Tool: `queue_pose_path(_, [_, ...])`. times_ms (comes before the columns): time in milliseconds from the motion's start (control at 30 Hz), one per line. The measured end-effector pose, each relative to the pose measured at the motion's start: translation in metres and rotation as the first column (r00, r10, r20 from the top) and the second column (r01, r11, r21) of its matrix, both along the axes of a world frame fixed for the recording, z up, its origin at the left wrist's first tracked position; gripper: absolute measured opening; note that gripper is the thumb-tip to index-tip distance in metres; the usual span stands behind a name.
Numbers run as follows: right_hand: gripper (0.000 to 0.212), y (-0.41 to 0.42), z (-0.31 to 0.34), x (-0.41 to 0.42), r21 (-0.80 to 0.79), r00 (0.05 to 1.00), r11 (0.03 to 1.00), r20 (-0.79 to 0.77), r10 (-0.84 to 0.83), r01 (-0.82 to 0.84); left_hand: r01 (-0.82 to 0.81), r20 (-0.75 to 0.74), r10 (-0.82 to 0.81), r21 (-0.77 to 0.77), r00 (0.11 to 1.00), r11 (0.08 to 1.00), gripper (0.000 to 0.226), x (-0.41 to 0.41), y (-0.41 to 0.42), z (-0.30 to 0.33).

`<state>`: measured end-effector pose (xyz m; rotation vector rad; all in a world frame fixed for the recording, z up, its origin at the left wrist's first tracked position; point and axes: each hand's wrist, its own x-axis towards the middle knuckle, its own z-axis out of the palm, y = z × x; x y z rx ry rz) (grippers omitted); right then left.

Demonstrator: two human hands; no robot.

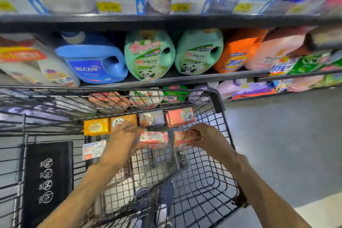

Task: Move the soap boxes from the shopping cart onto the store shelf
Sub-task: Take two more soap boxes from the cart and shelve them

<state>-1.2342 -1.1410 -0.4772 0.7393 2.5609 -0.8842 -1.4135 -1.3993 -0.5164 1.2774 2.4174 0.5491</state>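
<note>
I've got both hands down in the shopping cart, left hand and right hand each clamped on a pink soap box, ready to lift them to the shelf.

In the cart, 4 soap boxes lie in a row behind 3 nearer boxes.
</note>
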Motion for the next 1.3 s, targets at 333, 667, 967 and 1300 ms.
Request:
queue_pose_path(333, [0.046, 0.0, 0.224, 0.075, 0.044, 0.929, 0.961, -0.27, -0.251, 0.273, 0.204, -0.126, -0.186, 0.15, 0.974, 0.967, 0.046, -0.003, 0.04, 0.226])
queue_pose_path(667, [0.037, 0.02, 0.418, 0.243, 0.217, 0.816, 0.812, -0.366, -0.447, 0.542, 0.56, -0.216, -0.517, 0.3, 0.828, 0.772, 0.043, 0.11, 0.163, 0.425])
queue_pose_path(967, [0.033, 0.056, 0.504, 0.435, 0.286, 0.693, 0.649, -0.47, -0.546, 0.705, 0.763, -0.286, -0.711, 0.325, 0.642, 0.558, 0.045, 0.262, 0.28, 0.499])
queue_pose_path(1300, [0.031, 0.13, 0.525, 0.613, 0.262, 0.58, 0.527, -0.509, -0.636, 0.808, 0.821, -0.329, -0.77, 0.389, 0.547, 0.417, 0.033, 0.439, 0.396, 0.548])
